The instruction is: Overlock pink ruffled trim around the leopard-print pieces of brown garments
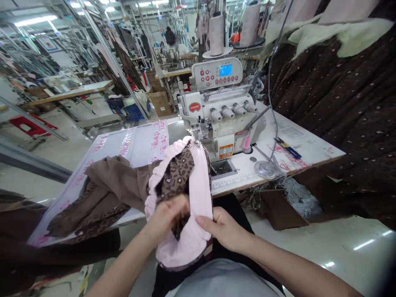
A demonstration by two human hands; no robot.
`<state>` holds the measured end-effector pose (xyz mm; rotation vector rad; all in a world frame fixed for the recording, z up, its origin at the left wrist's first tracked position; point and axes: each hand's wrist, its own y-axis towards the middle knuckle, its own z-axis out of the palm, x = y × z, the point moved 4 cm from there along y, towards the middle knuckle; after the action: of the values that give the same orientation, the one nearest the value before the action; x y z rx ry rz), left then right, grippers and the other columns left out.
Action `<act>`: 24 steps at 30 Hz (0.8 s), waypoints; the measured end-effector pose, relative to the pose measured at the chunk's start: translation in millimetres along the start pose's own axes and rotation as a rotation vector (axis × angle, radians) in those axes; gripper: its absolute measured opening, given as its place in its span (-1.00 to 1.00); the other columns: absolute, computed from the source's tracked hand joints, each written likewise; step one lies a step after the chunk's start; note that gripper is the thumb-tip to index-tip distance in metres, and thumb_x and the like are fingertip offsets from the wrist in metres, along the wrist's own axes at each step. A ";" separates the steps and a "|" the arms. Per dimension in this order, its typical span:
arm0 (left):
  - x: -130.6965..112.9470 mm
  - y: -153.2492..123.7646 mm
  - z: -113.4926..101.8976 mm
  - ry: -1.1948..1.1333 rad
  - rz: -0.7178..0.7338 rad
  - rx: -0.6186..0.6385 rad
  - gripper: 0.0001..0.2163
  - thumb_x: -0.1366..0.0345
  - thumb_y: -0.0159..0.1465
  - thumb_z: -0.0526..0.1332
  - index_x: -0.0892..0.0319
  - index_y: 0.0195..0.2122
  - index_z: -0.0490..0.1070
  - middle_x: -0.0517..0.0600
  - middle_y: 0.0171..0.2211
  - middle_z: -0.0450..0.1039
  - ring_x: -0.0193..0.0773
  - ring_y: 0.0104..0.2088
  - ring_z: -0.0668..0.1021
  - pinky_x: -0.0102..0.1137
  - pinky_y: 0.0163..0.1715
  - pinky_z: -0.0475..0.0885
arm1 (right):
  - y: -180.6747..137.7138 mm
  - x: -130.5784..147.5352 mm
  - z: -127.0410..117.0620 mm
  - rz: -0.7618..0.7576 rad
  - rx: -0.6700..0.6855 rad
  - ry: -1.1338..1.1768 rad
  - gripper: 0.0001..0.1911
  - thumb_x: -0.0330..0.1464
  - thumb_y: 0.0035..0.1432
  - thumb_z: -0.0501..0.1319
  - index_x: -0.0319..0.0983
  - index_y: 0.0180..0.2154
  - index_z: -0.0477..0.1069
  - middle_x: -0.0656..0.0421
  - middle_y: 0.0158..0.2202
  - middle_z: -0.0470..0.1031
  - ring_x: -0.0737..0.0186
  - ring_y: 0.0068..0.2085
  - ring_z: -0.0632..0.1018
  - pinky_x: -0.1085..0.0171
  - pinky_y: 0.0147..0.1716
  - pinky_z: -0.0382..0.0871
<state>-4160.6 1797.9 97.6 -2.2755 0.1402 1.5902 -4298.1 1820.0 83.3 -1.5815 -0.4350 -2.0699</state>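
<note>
Head view: pink band (198, 177) at machine (222, 119), hanging past counter (321, 149). Right hand (228, 231): fingers clamped on band. Left hand (169, 212) blurred at band's opening; grip cannot tell. Risk: uneven pull may skew band; slack leopard cloth (180, 171) could fold under.
</note>
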 end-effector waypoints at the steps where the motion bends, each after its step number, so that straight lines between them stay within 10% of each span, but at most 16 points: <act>1: -2.7 10.6 -12.8 0.066 0.069 -0.261 -0.63 -0.01 0.15 0.05 0.23 -0.35 0.38 0.06 -0.36 0.41 -0.17 -0.26 0.44 -0.34 -0.23 0.35 | -1.9 -0.6 1.9 -0.005 -0.012 -0.030 -0.58 -0.10 0.10 0.08 -0.37 -0.47 0.34 0.18 -0.53 0.29 0.38 -0.48 0.28 0.39 -0.52 0.16; 4: -4.9 32.3 -34.5 0.466 0.128 -0.716 -0.58 0.04 0.08 0.15 0.28 -0.17 0.36 0.21 -0.20 0.40 0.00 -0.06 0.39 -0.18 -0.05 0.25 | -6.5 -1.1 4.7 -0.029 -0.053 -0.120 -0.60 -0.15 0.15 0.04 -0.36 -0.51 0.29 0.20 -0.54 0.22 0.38 -0.49 0.23 0.39 -0.50 0.13; 9: -1.0 40.3 -56.3 0.594 0.068 -0.520 -0.67 0.14 0.17 0.04 0.31 -0.34 0.46 0.20 -0.32 0.49 -0.02 -0.20 0.50 -0.24 -0.13 0.33 | -6.2 5.0 5.9 -0.075 -0.056 -0.234 -0.62 -0.20 0.18 0.00 -0.31 -0.57 0.18 0.24 -0.55 0.10 0.41 -0.50 0.14 0.40 -0.53 0.06; 15: -31.4 20.2 -88.8 0.434 0.128 -0.696 -0.74 0.14 0.12 0.14 0.26 -0.46 0.46 -0.03 -0.41 0.52 -0.16 -0.35 0.51 -0.42 -0.40 0.37 | 0.3 3.5 2.8 -0.062 -0.106 -0.298 -0.62 -0.20 0.19 -0.02 -0.29 -0.58 0.15 0.24 -0.58 0.08 0.40 -0.51 0.14 0.39 -0.54 0.05; 24: -69.7 72.4 -130.5 0.504 0.290 -0.893 -0.78 0.20 0.10 0.13 0.24 -0.37 0.46 -0.03 -0.36 0.49 -0.17 -0.30 0.49 -0.39 -0.28 0.37 | 46.3 22.3 -29.1 -0.074 -0.199 -0.345 -0.65 -0.17 0.14 0.04 -0.31 -0.52 0.27 0.23 -0.56 0.21 0.36 -0.49 0.23 0.38 -0.47 0.15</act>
<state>-4090.3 1676.8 184.5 -3.4644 -0.1625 1.3002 -4300.0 1762.1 94.6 -2.0826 -0.4220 -1.9449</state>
